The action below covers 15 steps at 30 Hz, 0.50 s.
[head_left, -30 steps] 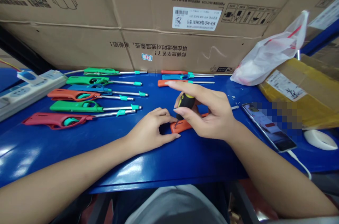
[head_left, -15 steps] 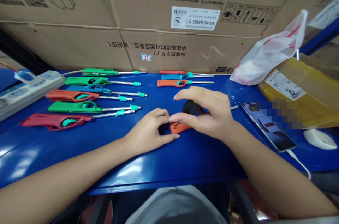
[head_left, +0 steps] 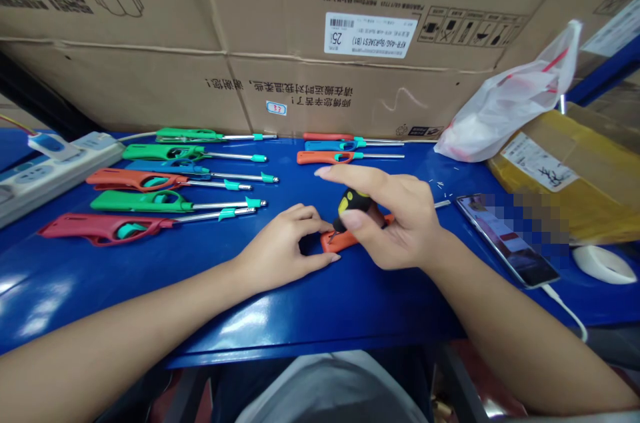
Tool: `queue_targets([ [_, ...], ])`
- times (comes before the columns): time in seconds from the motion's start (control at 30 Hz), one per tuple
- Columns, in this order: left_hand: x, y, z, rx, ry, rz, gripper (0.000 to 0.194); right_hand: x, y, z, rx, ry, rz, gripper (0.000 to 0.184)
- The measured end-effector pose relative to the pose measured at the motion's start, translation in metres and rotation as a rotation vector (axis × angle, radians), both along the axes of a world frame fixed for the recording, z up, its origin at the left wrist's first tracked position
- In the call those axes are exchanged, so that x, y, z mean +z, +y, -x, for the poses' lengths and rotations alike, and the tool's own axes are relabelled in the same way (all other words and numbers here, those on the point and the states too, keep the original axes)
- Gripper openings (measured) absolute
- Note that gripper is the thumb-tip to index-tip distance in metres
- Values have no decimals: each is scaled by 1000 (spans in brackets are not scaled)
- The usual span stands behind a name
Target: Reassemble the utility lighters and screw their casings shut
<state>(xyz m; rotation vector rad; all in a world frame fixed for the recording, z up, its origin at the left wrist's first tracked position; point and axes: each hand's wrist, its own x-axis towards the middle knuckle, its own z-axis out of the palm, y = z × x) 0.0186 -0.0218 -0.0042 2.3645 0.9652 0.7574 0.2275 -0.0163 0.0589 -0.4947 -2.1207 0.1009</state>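
Observation:
On the blue table an orange long-necked lighter (head_left: 332,241) lies below my hands, its metal tube poking out past my right hand. My left hand (head_left: 283,246) has its thumb and fingers closed about the lighter's handle end. A stubby screwdriver (head_left: 353,208) with a black and yellow grip is in my right hand (head_left: 400,213), its lower end at the lighter's handle. The index finger reaches over it and the thumb lies against its side; the other fingers are partly hidden. A short dark metal piece (head_left: 331,236) shows on the lighter's handle.
Several lighters, among them a red one (head_left: 107,228), lie at the left, and three more, one orange (head_left: 325,157), at the back. A power strip (head_left: 60,170) is far left. Right stand a phone (head_left: 507,236), white mouse (head_left: 603,263), plastic bag (head_left: 505,103) and taped parcel (head_left: 575,163). Behind rises a carton (head_left: 280,10).
My right thumb and fingers have shifted about the screwdriver, uncovering more of its grip and of the orange lighter. My left hand has stayed in place.

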Motion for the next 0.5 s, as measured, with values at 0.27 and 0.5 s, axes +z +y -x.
queue_targets([
  [0.27,0,0,-1,2,-16,57,24,-3,-1,3,-38,19,-51,24],
  [0.5,0,-1,0,2,5,28,26,1,-3,1,152,-23,109,43],
])
